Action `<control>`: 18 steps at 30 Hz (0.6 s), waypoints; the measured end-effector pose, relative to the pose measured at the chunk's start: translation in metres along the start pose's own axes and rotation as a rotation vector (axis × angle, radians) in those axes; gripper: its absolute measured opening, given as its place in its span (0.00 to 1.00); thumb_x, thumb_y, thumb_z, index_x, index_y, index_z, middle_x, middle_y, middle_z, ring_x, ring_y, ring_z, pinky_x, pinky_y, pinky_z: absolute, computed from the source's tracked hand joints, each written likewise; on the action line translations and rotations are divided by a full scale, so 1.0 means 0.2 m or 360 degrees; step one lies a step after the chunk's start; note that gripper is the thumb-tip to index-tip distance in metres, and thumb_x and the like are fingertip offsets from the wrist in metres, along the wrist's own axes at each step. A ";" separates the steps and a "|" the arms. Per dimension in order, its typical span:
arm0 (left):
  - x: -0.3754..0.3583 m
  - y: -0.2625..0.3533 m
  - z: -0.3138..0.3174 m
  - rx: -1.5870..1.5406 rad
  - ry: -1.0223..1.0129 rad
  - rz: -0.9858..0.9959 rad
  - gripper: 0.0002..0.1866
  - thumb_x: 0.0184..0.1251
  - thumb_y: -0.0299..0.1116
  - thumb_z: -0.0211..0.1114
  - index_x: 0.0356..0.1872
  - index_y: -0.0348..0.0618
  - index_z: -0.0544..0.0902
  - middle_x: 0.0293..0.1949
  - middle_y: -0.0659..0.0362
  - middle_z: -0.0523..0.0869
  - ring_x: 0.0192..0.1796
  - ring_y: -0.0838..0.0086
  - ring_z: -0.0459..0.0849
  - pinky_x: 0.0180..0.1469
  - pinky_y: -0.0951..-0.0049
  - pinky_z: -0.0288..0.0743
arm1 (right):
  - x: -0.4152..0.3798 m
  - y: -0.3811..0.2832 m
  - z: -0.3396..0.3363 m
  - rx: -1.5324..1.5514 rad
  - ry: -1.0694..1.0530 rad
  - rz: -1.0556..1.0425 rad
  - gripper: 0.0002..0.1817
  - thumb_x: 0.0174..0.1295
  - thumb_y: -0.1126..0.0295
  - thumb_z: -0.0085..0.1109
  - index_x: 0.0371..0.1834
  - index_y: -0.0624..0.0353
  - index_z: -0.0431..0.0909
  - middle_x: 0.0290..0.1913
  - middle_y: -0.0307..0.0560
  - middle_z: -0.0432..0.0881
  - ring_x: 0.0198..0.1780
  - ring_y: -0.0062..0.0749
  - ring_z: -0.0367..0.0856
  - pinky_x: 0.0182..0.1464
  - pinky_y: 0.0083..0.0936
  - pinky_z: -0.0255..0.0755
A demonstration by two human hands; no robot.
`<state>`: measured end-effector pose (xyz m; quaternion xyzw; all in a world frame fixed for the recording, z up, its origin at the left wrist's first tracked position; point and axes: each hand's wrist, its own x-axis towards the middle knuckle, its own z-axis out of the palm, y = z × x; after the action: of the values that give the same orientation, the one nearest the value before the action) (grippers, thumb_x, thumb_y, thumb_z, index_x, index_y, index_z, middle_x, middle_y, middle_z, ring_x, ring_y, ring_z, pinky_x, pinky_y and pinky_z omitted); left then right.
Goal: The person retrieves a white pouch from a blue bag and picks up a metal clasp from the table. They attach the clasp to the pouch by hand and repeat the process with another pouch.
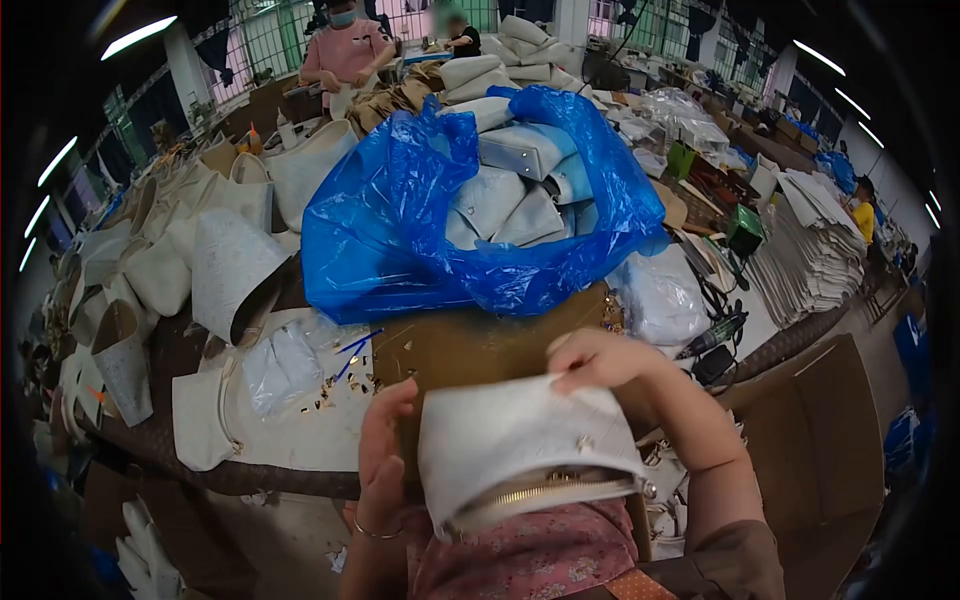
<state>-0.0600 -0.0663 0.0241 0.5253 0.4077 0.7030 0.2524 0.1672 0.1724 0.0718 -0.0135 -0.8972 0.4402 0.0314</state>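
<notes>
A white handbag [520, 440] with a gold zipper is in front of my body, its zipped mouth facing me and partly gaping. My right hand [605, 360] pinches the bag's far edge between thumb and fingers. To the left of the bag is my left hand [385, 455], fingers stretched upward and apart, holding nothing; a bangle circles that wrist. Just beyond the bag, a large blue plastic bag [385, 240] stands on the table, its mouth open. Several white bags [530, 150] with metal fittings are piled inside it.
Unfinished pale bags [235, 270] crowd the table's left side. Small gold metal pieces [325, 395] lie near a clear plastic packet [283, 368]. At the right are stacked pale sheets [810, 250], a power tool [715, 330] with a cord, and a cardboard box [800, 450]. A masked person [350, 55] works across the table.
</notes>
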 end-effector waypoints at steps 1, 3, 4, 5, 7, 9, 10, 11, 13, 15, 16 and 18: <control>0.02 0.05 0.04 -0.0030 -0.0223 -0.0012 0.39 0.60 0.54 0.60 0.64 0.31 0.65 0.65 0.49 0.68 0.68 0.62 0.64 0.67 0.66 0.55 | 0.05 0.05 0.14 0.0163 -0.0265 -0.0005 0.12 0.58 0.65 0.63 0.25 0.64 0.77 0.25 0.46 0.71 0.31 0.34 0.72 0.34 0.30 0.65; 0.08 0.15 0.13 -0.0067 -0.0852 -0.0190 0.39 0.58 0.52 0.63 0.64 0.31 0.66 0.65 0.49 0.68 0.69 0.60 0.62 0.67 0.64 0.55 | 0.12 0.15 0.43 0.0275 -0.0603 0.0163 0.12 0.58 0.63 0.62 0.29 0.63 0.80 0.25 0.48 0.76 0.31 0.33 0.74 0.36 0.30 0.67; 0.11 0.16 0.19 -0.0044 -0.1146 -0.0167 0.37 0.55 0.45 0.67 0.64 0.35 0.68 0.65 0.48 0.67 0.70 0.58 0.62 0.68 0.62 0.54 | 0.14 0.17 0.54 0.0287 -0.0749 0.0325 0.13 0.58 0.62 0.61 0.30 0.63 0.81 0.25 0.49 0.78 0.31 0.32 0.75 0.36 0.30 0.67; 0.09 0.14 0.26 -0.0056 -0.1157 -0.0178 0.37 0.55 0.45 0.67 0.64 0.35 0.68 0.65 0.48 0.67 0.70 0.58 0.62 0.68 0.62 0.54 | 0.16 0.26 0.63 0.0302 -0.0739 0.0335 0.13 0.58 0.62 0.61 0.30 0.63 0.81 0.25 0.49 0.78 0.31 0.32 0.75 0.36 0.30 0.67; 0.06 0.09 0.36 0.0281 -0.1660 -0.0216 0.30 0.54 0.34 0.65 0.61 0.39 0.73 0.65 0.47 0.69 0.69 0.57 0.63 0.70 0.60 0.50 | 0.19 0.42 0.76 0.0441 -0.0663 0.0125 0.13 0.57 0.62 0.60 0.31 0.62 0.82 0.26 0.51 0.80 0.31 0.30 0.75 0.38 0.32 0.69; 0.00 0.00 0.37 0.0354 -0.1762 -0.0121 0.27 0.50 0.27 0.62 0.58 0.42 0.76 0.61 0.49 0.73 0.67 0.59 0.67 0.69 0.59 0.54 | 0.18 0.30 0.71 0.0187 -0.0599 0.0186 0.12 0.57 0.62 0.59 0.32 0.60 0.82 0.28 0.51 0.80 0.33 0.33 0.77 0.38 0.33 0.71; -0.03 -0.04 0.36 0.0429 -0.1854 -0.0028 0.27 0.47 0.19 0.59 0.55 0.45 0.78 0.57 0.51 0.77 0.65 0.60 0.71 0.67 0.58 0.58 | 0.15 0.27 0.69 -0.0051 -0.0273 0.0200 0.11 0.58 0.64 0.59 0.34 0.60 0.82 0.29 0.51 0.80 0.34 0.37 0.78 0.37 0.32 0.71; -0.04 -0.05 0.35 0.0425 -0.1860 -0.0038 0.27 0.47 0.19 0.59 0.55 0.45 0.78 0.57 0.51 0.77 0.65 0.60 0.71 0.67 0.58 0.58 | 0.12 0.23 0.67 -0.0287 0.0057 0.0215 0.09 0.60 0.65 0.59 0.36 0.60 0.82 0.31 0.50 0.80 0.35 0.40 0.79 0.37 0.31 0.72; -0.06 -0.08 0.31 0.0105 -0.1219 -0.0371 0.27 0.42 0.12 0.51 0.47 0.44 0.82 0.49 0.52 0.83 0.57 0.62 0.79 0.63 0.60 0.66 | 0.04 0.17 0.57 -0.0067 0.0512 0.0229 0.07 0.59 0.68 0.60 0.36 0.59 0.82 0.31 0.49 0.79 0.35 0.39 0.79 0.36 0.30 0.72; -0.04 -0.12 0.23 0.0003 -0.0735 -0.0226 0.23 0.47 0.09 0.47 0.44 0.38 0.82 0.48 0.51 0.83 0.54 0.61 0.81 0.60 0.66 0.70 | -0.07 0.14 0.48 -0.0102 0.1028 0.0458 0.08 0.57 0.68 0.62 0.37 0.58 0.81 0.34 0.50 0.79 0.37 0.45 0.79 0.40 0.33 0.73; -0.03 -0.13 0.20 -0.0088 -0.0470 -0.0172 0.22 0.50 0.10 0.47 0.43 0.37 0.82 0.50 0.52 0.83 0.56 0.61 0.80 0.61 0.68 0.70 | -0.13 0.17 0.44 -0.0187 0.1251 0.0631 0.09 0.56 0.68 0.63 0.38 0.59 0.81 0.34 0.51 0.79 0.37 0.46 0.79 0.40 0.34 0.73; 0.00 -0.09 0.18 -0.0300 0.0304 -0.0464 0.20 0.56 0.11 0.46 0.47 0.35 0.80 0.51 0.53 0.82 0.56 0.64 0.79 0.60 0.69 0.70 | -0.25 0.25 0.41 -0.0479 0.1624 0.0921 0.12 0.55 0.67 0.64 0.40 0.60 0.80 0.34 0.52 0.79 0.36 0.47 0.79 0.40 0.35 0.73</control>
<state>-0.0267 -0.0445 0.0130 0.3657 0.4339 0.7407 0.3597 0.2122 0.1355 -0.0201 -0.4707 -0.7812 0.2371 0.3346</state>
